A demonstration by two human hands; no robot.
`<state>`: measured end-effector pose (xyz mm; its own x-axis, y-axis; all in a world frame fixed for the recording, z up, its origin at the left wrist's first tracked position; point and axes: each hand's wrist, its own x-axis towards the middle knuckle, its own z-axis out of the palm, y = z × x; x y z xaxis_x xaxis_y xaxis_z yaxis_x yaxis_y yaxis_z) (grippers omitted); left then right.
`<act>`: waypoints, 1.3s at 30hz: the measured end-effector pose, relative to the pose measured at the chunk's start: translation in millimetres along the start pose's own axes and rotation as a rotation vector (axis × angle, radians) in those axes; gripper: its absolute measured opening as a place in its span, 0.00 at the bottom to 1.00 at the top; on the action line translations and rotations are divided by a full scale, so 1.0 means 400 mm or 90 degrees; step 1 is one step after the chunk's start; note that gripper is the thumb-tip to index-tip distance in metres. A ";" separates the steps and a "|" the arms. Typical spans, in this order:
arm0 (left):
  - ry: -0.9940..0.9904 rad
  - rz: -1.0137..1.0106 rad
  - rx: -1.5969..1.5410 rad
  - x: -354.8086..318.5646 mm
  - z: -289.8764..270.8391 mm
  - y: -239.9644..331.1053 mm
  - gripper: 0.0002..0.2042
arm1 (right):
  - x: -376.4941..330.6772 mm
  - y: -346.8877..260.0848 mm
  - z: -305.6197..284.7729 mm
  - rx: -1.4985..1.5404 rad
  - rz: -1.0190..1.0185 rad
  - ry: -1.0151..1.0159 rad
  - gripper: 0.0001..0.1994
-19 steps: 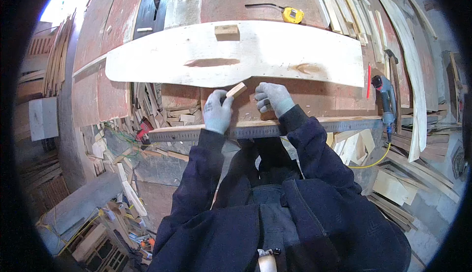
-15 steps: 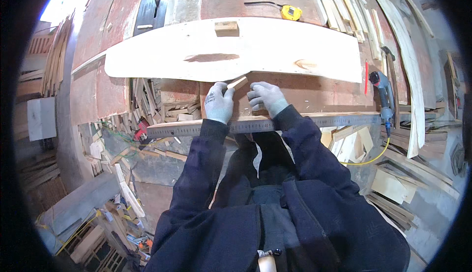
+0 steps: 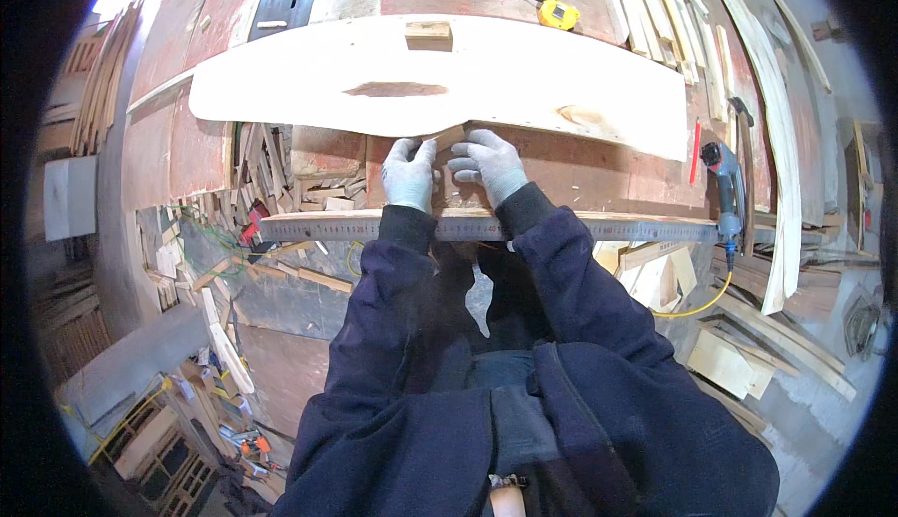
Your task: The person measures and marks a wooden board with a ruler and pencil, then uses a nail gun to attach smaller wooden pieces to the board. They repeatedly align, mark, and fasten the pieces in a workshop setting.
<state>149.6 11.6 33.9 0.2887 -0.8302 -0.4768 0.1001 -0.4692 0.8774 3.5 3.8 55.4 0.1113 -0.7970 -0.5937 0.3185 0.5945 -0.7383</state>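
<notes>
A long pale curved plywood panel [image 3: 524,73] lies across a red-brown workbench [image 3: 599,176]. My left hand [image 3: 410,171] and my right hand [image 3: 486,164], both in grey knit gloves, are side by side at the panel's near edge. Between them they pinch a small wooden block [image 3: 447,136] that sits against that edge. A long metal ruler [image 3: 599,228] lies along the bench's front, under my wrists. Another small wooden block [image 3: 428,33] rests at the panel's far edge.
A yellow tape measure [image 3: 557,14] lies at the back of the bench. A grey power drill [image 3: 728,190] with a yellow cord and a red pencil [image 3: 696,150] lie at the right. Wood strips lean at right [image 3: 776,143]. Offcuts litter the floor at left [image 3: 271,166].
Both hands have moved away from the ruler up to the panel's near edge, carrying the small block with them. The view has shifted slightly toward the bench.
</notes>
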 end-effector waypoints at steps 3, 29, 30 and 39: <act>-0.019 -0.048 -0.060 -0.017 0.000 0.027 0.11 | 0.012 0.007 -0.004 -0.006 0.004 0.007 0.18; -0.026 -0.026 -0.209 -0.014 0.043 0.008 0.10 | 0.028 0.016 -0.020 0.076 -0.060 0.019 0.20; -0.025 -0.024 -0.210 -0.016 0.045 0.009 0.10 | 0.024 0.015 -0.019 0.076 -0.058 0.044 0.21; -0.013 -0.001 -0.219 -0.014 0.052 0.005 0.10 | 0.016 0.002 -0.009 0.068 -0.063 0.021 0.22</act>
<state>128.4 9.1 37.2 0.2691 -0.8373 -0.4760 0.4169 -0.3443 0.8412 1.0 -0.4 50.1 0.0447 -0.8462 -0.5310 0.4246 0.4973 -0.7566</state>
